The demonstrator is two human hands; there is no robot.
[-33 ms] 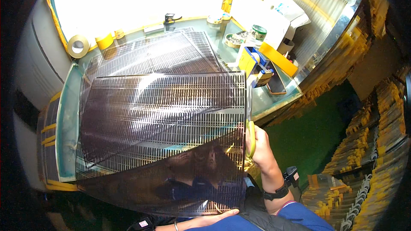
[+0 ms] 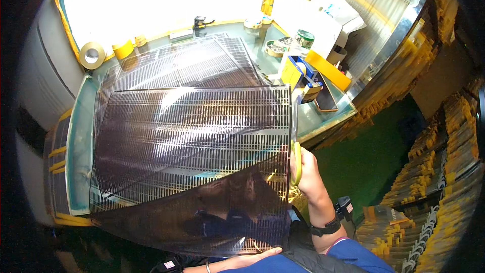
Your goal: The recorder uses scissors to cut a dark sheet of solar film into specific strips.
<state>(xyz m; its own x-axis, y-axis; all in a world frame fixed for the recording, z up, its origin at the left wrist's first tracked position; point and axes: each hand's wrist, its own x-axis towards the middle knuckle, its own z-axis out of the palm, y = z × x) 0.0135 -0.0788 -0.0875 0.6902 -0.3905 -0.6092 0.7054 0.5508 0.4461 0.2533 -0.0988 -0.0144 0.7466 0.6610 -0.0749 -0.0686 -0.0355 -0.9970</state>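
Note:
A large dark, see-through film sheet [image 2: 192, 136] printed with rows of fine black bars spreads in front of me, its near part hanging past the table edge. My left hand [image 2: 255, 258] grips its near edge at the bottom; the thumb shows and the other fingers are hidden. At the sheet's right edge my right hand [image 2: 306, 169] is closed round the yellow-green handles of a pair of scissors [image 2: 297, 164]. Their blades point away from me along that edge. More printed film sheets [image 2: 235, 53] lie fanned out on the glass table [image 2: 80, 162] beneath it.
Tape rolls [image 2: 92, 55] and a bright light panel [image 2: 166, 0] line the back. To the right are a blue-and-yellow tape dispenser [image 2: 298, 73], a phone [image 2: 326, 96], a green tin [image 2: 305, 39] and a white bag [image 2: 338, 12]. Yellow-edged hanging sheets [image 2: 429, 172] crowd the far right.

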